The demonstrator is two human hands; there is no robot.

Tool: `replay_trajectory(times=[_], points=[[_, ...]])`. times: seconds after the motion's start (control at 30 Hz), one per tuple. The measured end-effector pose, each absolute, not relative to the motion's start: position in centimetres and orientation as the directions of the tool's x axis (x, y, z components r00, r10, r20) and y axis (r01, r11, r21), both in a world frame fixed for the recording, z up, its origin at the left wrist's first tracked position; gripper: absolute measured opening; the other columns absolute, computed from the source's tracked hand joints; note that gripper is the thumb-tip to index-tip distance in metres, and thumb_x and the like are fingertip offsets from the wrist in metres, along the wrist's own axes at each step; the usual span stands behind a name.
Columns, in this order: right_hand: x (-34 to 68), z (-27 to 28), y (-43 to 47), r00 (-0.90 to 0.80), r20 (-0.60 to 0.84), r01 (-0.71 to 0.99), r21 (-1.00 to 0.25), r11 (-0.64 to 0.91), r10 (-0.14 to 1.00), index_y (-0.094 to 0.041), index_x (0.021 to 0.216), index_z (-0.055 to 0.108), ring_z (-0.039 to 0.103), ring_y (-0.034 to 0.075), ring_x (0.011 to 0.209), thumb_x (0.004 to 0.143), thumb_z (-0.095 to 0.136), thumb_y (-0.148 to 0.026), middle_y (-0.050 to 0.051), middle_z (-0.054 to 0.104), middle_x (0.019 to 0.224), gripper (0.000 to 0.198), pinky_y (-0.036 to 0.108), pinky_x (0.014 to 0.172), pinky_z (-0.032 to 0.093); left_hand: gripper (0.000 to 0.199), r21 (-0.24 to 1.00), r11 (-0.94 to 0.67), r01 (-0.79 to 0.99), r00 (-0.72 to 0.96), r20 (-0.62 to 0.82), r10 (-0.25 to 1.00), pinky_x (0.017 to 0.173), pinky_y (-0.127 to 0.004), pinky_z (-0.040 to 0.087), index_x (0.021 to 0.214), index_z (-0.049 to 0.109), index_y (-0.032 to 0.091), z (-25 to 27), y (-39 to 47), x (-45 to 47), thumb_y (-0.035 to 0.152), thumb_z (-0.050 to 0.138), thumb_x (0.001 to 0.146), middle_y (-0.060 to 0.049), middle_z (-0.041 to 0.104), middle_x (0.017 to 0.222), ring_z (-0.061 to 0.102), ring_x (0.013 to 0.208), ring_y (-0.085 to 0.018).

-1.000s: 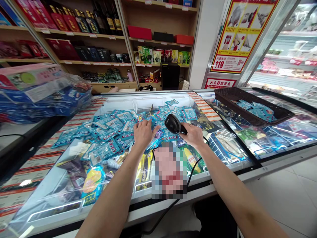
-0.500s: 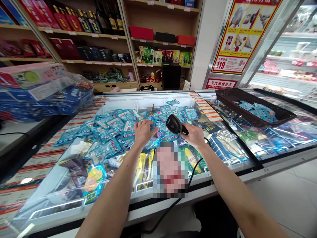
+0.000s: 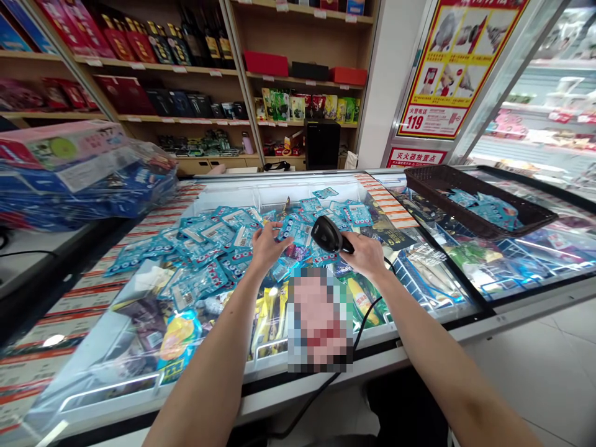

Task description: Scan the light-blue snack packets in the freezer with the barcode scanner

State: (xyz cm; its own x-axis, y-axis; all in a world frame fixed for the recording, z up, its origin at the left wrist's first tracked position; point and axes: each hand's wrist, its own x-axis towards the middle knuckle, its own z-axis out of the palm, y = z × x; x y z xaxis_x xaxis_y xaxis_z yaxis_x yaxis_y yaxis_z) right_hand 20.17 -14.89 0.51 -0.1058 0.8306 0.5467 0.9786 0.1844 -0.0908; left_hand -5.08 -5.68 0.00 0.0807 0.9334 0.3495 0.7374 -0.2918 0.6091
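Note:
My right hand (image 3: 365,253) is wrapped round the handle of a black barcode scanner (image 3: 326,234), whose head points left over the packets. Close by on its left, my left hand (image 3: 269,247) grips the left edge of a small blue packet (image 3: 298,228) between thumb and fingers. A loose heap of similar blue packets (image 3: 218,234) covers the freezer's glass top (image 3: 223,197). The scanner's black cable (image 3: 361,329) runs down past the freezer's front edge. A blurred-out patch (image 3: 320,320) lies between my forearms and hides what is there.
A dark brown basket (image 3: 526,228) with more blue packets stands on the right. Plastic-wrapped boxes (image 3: 84,180) are stacked at the left. Frozen goods show under the glass. Behind the freezer are stocked shelves (image 3: 307,81) and a black computer case (image 3: 322,144).
My left hand's fingers have closed on the blue packet, which now shows more fully, with its edge at the fingers. The right hand and scanner have hardly moved.

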Motion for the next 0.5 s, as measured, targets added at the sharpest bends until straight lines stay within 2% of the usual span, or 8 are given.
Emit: replay_trajectory(times=[0.17, 0.27, 0.4, 0.5], points=[[20.23, 0.50, -14.86, -0.113, 0.537, 0.976, -0.099, 0.195, 0.836, -0.026, 0.116, 0.056, 0.062, 0.018, 0.083, 0.078, 0.055, -0.033, 0.002, 0.068, 0.095, 0.038, 0.023, 0.066, 0.039, 0.052, 0.562, -0.345, 0.752, 0.152, 0.361, 0.920, 0.107, -0.043, 0.017, 0.119, 0.048, 0.023, -0.14, -5.58, -5.16, 0.045, 0.057, 0.072, -0.005, 0.064, 0.110, 0.056, 0.107, -0.021], [20.26, 0.48, -14.84, -0.115, 0.532, 0.975, -0.103, 0.199, 0.839, -0.026, 0.116, 0.056, 0.062, 0.018, 0.084, 0.078, 0.055, -0.033, 0.002, 0.068, 0.096, 0.038, 0.023, 0.067, 0.040, 0.049, 0.539, -0.334, 0.773, 0.137, 0.373, 0.918, 0.108, -0.043, 0.017, 0.117, 0.051, 0.023, -0.36, -5.43, -5.22, 0.042, 0.055, 0.072, -0.005, 0.064, 0.108, 0.057, 0.105, -0.022], [20.26, 0.46, -14.86, -0.124, 0.529, 0.972, -0.105, 0.210, 0.840, -0.027, 0.115, 0.056, 0.062, 0.018, 0.085, 0.077, 0.056, -0.033, 0.001, 0.068, 0.098, 0.038, 0.024, 0.068, 0.041, 0.045, 0.572, -0.331, 0.750, 0.108, 0.387, 0.916, 0.106, -0.043, 0.021, 0.113, 0.053, 0.022, -0.15, -5.62, -5.22, 0.039, 0.055, 0.071, -0.003, 0.065, 0.099, 0.059, 0.096, -0.021], [20.22, 0.54, -14.91, -0.131, 0.517, 0.969, -0.112, 0.219, 0.846, -0.026, 0.116, 0.055, 0.062, 0.018, 0.086, 0.077, 0.056, -0.033, 0.002, 0.067, 0.100, 0.039, 0.024, 0.069, 0.041, 0.040, 0.621, -0.362, 0.695, 0.084, 0.430, 0.899, 0.100, -0.041, 0.030, 0.107, 0.053, 0.022, 0.09, -5.84, -5.16, 0.037, 0.056, 0.070, -0.002, 0.064, 0.099, 0.058, 0.096, -0.021]])
